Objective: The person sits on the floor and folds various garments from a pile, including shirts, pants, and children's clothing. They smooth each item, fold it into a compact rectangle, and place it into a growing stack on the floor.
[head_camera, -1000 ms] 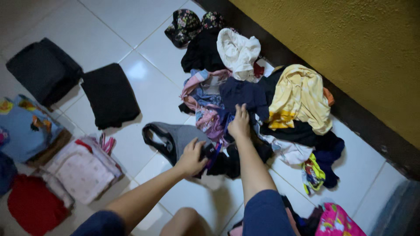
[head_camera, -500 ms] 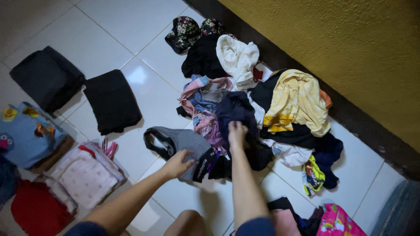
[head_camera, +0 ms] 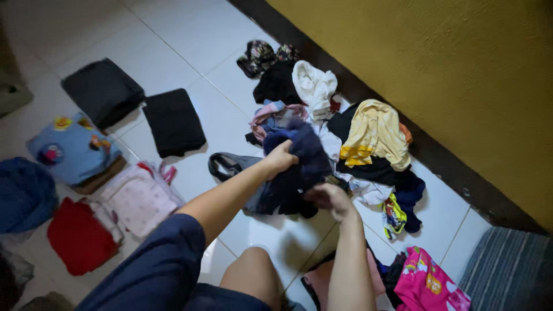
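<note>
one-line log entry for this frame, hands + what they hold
left hand: grips navy garment, lifted | right hand: grips same garment lower down | below: grey garment on white tile floor | beside: clothes pile

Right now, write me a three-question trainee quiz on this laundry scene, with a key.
1. True or false: both hands grip the dark blue garment.
2. Which garment lies on the pile nearest the wall? A) the yellow garment B) a green towel C) a striped sock
3. Fill in: the folded black cloth lies on the white tiled ____.

Key: 1. True: the left hand grips its upper part, the right hand its lower part. 2. A. 3. floor.
</note>
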